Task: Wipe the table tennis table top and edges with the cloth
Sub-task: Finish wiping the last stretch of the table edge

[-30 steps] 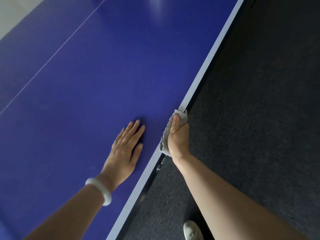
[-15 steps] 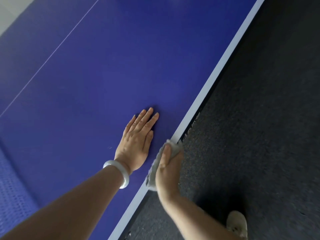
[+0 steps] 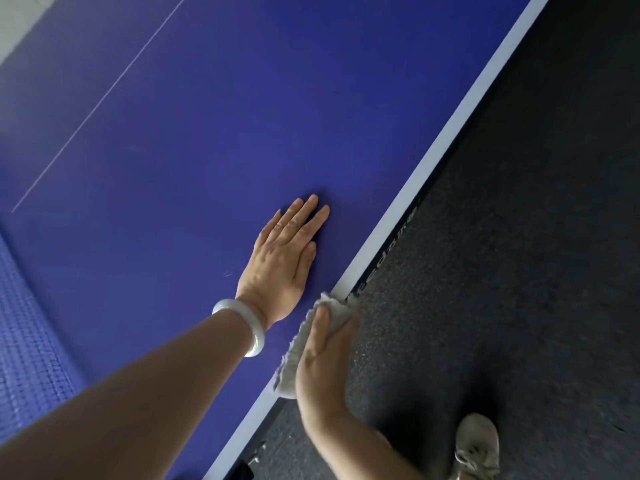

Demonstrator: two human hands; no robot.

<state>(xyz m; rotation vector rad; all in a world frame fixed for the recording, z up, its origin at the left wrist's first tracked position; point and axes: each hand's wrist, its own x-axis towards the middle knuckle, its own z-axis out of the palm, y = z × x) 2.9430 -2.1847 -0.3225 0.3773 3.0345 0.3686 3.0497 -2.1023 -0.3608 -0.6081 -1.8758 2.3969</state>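
Right hand drew one cloth back along table edge, fingers gripping it, left hand flat, fingers straight.

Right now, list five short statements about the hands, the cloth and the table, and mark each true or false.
1. The left hand lies flat on the blue table tennis table top, fingers straight. True.
2. The right hand holds the grey cloth against the table's white edge stripe. True.
3. The cloth lies loose in the middle of the table. False: it is at the edge, gripped by the right hand.
4. The white bracelet is on the right wrist. False: the bracelet is on the left wrist.
5. A light shoe stands on the dark carpet. True.
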